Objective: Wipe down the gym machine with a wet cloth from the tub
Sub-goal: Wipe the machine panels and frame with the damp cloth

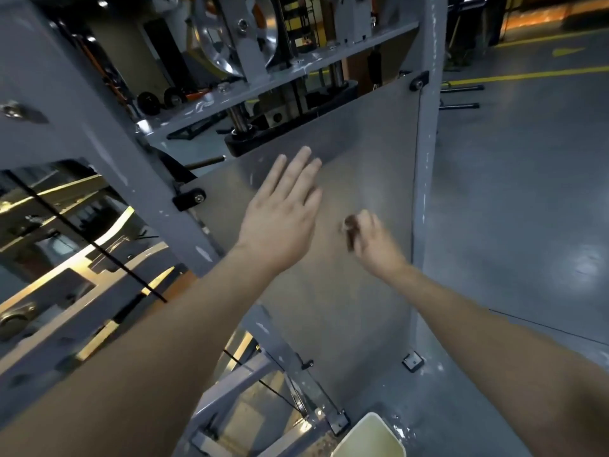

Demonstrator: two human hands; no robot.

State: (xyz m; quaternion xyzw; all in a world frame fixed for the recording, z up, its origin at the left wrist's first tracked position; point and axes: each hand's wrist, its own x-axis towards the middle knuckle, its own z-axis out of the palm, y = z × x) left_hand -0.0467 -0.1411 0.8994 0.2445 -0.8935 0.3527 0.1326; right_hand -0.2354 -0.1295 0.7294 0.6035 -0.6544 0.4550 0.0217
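The step in hand looks like wiping the grey shield panel [362,143] of the gym machine [296,65], the sheet bolted between the slanting left post [99,133] and the right upright [426,159]. The right hand [375,242] is curled round a small dark cloth [351,225], bunched at its fingertips and held at the panel's middle, nearer the right edge. The hand is blurred, so I cannot tell whether the cloth actually touches the sheet. The left hand [283,212] is spread flat, fingers straight and close together, over the panel's left half towards its top edge; it seems to steady the sheet. To do this well, I judge the cloth should be opened out so more of it meets the surface, the strokes run edge to edge from the top down, and the corners by the black bolt clips [419,81] get a pass. The tub [372,437] stands on the floor [510,209] just below the panel's lower right corner, holding yellowish water, handy for re-wetting.
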